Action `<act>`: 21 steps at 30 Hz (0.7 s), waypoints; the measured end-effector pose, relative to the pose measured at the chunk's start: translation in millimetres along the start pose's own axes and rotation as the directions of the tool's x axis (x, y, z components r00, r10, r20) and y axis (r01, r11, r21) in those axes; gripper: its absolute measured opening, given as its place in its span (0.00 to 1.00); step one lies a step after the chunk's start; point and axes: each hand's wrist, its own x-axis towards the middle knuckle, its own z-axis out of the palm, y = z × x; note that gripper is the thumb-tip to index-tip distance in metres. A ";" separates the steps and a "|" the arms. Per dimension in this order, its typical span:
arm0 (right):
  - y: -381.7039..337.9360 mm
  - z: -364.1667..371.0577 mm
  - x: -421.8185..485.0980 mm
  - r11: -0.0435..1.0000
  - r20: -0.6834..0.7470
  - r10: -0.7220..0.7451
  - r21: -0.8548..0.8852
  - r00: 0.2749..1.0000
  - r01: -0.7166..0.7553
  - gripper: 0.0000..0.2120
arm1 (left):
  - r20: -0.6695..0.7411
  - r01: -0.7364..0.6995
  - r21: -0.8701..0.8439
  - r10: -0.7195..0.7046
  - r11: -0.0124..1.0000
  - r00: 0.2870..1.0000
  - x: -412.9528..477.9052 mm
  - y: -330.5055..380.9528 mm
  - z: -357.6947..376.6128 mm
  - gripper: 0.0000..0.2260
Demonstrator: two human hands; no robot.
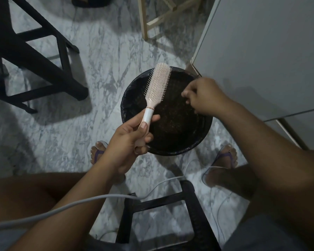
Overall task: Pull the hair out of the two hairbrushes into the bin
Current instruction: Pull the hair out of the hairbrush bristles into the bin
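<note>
The left hand [129, 142] grips the pink hairbrush [157, 82] by its handle. The brush's long axis runs up and away from the hand, and its bristled head is over the left rim of the black bin [127, 98] on the floor. The free right hand [205, 96] hangs over the bin's right side, fingers [186, 95] curled together; whether they pinch hair is too dark to tell. The bristles lie to its left, so a short leftward reach looks likely.
</note>
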 end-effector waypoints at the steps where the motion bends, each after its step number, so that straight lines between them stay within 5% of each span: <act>1: 1.4 3.2 -1.0 1.000 0.025 -0.011 -0.026 1.000 0.012 0.10 | -0.003 0.002 0.001 -0.002 1.000 1.000 0.0 -0.4 0.0 0.19; 3: -2.3 4.9 -3.3 0.993 -0.091 -0.114 -0.021 0.989 0.113 0.10 | -0.007 0.012 0.014 -0.012 1.000 1.000 -0.3 -1.0 0.7 0.19; 7: -22.8 -2.7 -8.5 0.908 -0.419 -0.351 0.066 0.837 0.414 0.07 | -0.011 0.025 0.088 -0.024 0.996 1.000 -1.6 -2.2 3.3 0.19; 16: -34.8 4.9 -7.3 0.914 -0.175 -0.402 -0.132 0.899 0.383 0.07 | -0.038 0.012 0.170 -0.006 0.985 0.999 -5.1 -6.6 10.7 0.19; 21: -41.9 5.7 -14.0 0.918 -0.171 -0.346 -0.264 0.922 0.295 0.05 | -0.035 0.011 0.225 -0.003 0.974 0.999 -7.2 -5.8 11.1 0.22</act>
